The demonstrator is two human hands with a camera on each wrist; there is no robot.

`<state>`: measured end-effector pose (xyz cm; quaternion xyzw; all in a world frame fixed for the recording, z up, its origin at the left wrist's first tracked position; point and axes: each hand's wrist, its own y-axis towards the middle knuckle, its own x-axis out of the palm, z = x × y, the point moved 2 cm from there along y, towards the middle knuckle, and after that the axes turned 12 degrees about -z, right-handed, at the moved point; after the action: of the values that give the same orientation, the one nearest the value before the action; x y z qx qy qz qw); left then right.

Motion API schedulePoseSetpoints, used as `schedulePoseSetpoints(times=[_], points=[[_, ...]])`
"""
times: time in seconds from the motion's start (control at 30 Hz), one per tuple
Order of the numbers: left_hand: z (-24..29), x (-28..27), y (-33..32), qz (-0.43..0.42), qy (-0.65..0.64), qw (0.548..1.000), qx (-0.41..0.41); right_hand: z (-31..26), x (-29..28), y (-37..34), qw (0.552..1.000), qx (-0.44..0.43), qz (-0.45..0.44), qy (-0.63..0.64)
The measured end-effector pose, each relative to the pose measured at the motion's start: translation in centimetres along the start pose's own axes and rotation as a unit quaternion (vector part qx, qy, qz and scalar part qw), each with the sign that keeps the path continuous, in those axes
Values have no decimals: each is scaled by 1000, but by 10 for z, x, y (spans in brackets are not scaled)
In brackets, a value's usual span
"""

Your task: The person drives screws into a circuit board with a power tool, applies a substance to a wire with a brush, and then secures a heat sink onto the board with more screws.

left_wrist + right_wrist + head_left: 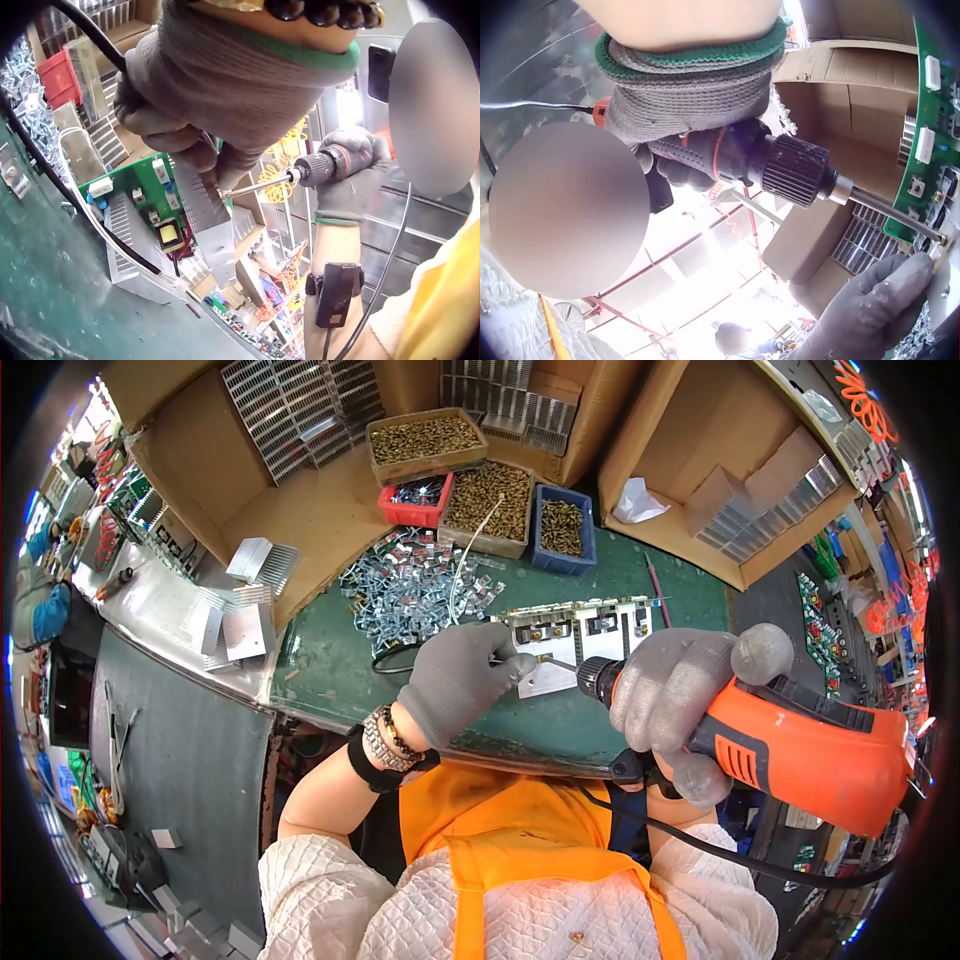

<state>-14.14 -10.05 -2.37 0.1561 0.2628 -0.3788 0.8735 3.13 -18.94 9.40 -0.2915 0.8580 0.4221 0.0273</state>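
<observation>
My gloved right hand grips an orange electric screwdriver, its long bit reaching the metal heatsink of a board assembly. Beside the bit tip, the thumb and index finger of my gloved left hand pinch something small at the heatsink face; what it is cannot be made out. The assembly has a green circuit board joined to a silver finned heatsink, resting on the green table. Black parts sit along its face.
Behind the assembly lie a pile of metal clips, trays of brass screws, a red bin and a blue bin. Cardboard boxes with heatsinks stand around. More heatsinks are at left. A black cord hangs at right.
</observation>
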Motion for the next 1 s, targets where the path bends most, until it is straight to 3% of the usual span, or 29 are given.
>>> schedulePoseSetpoints(times=[0.1,0.53,0.6,0.63,0.7,0.73,0.77,0.87,0.9,0.97,1.0], points=[[8,-8,2,-43,67,995,-68,2,1,-2,1000,-1,2,2],[5,-7,4,-60,-7,997,-49,-1,19,7,995,35,95,13],[8,-9,3,-80,-9,993,-87,-4,25,6,991,51,125,7],[6,-8,3,-79,-7,993,-86,-6,22,6,993,42,106,9],[1,-7,3,-62,-2,997,-51,-15,5,15,998,6,-55,13],[0,-10,4,-95,-10,993,-73,-21,-1,16,997,-1,-81,13],[-6,-11,6,-97,-10,993,-73,-30,-8,16,998,-30,-42,28],[-25,-19,12,-63,-175,978,-92,-40,-21,-8,969,41,237,-60],[-30,-21,17,-66,-174,979,-88,-44,-28,-21,916,133,352,-141],[-44,-18,27,-91,-185,969,-136,-42,-56,-54,840,312,406,-179],[-37,-19,33,-115,-84,978,-154,-38,-68,-68,823,367,396,-177]])
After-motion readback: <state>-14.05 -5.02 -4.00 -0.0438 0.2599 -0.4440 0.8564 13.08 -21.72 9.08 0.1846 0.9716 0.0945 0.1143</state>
